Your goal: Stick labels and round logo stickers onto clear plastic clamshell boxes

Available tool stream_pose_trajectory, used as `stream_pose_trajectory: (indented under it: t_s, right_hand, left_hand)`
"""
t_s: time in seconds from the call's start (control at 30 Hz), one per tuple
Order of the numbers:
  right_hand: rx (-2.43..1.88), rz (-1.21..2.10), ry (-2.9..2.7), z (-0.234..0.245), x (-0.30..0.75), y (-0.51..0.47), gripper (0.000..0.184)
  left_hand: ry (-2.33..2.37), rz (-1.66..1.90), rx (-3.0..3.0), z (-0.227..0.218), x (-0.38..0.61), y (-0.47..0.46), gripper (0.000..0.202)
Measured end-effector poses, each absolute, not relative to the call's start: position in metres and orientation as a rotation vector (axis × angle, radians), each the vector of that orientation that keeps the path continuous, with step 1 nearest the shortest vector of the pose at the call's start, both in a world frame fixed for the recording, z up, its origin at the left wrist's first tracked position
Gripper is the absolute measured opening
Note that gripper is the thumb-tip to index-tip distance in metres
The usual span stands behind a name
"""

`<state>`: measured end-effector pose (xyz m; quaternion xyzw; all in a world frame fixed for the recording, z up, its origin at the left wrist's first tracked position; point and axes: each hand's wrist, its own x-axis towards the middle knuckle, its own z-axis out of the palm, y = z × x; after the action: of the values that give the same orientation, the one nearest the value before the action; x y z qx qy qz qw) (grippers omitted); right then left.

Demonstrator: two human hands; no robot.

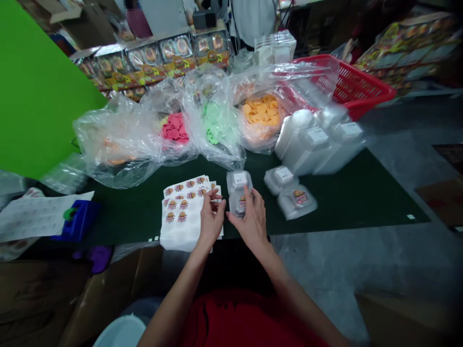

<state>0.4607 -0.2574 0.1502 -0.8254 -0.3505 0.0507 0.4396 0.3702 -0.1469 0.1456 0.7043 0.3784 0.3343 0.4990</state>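
My left hand (211, 217) rests on a white sheet of burger stickers (183, 209), its fingers pinched at the sheet's right edge. My right hand (249, 219) lies just beside it with fingers curled over a small clear plastic clamshell box (238, 185) on the dark green mat (361, 197). A burger sticker shows on the box under my right fingers. Two more clear boxes (294, 195) sit to the right, one with a burger sticker on its lid.
Clear bags of pink (174, 127), green (216, 123) and orange (261, 111) discs stand behind. A stack of clear boxes (318, 142) and a red basket (356, 86) are at right. A blue object (77, 219) lies left. Packed boxes line the back.
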Motion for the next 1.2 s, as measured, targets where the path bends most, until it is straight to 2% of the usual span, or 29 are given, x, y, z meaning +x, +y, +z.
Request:
stream_pose_trajectory:
  t_s: [0.33, 0.5, 0.7, 0.97, 1.13, 1.2]
  right_hand:
    - [-1.617, 0.466, -0.602, 0.158, 0.484, -0.277, 0.072]
    - [-1.434, 0.495, -0.547, 0.171, 0.496, -0.296, 0.062]
    - [-1.843, 0.048, -0.828, 0.191, 0.557, -0.355, 0.062]
    - [-2.103, 0.194, -1.082, 0.157, 0.612, -0.368, 0.058]
    - [-2.079, -0.053, -0.972, 0.187, 0.573, -0.368, 0.046]
    - [-1.910, 0.092, -0.870, 0.202, 0.535, -0.360, 0.034]
  left_hand:
    - [0.955, 0.750, 1.628, 0.140, 0.353, -0.154, 0.029]
    - [0.954, 0.762, 1.672, 0.148, 0.355, -0.155, 0.027]
    - [0.982, 0.740, 1.631, 0.150, 0.346, -0.148, 0.033]
    - [1.012, 0.770, 1.662, 0.153, 0.335, -0.145, 0.034]
    - [1.128, 0.854, 1.870, 0.145, 0.284, -0.112, 0.027]
    - [1.200, 0.862, 1.981, 0.140, 0.255, -0.099, 0.027]
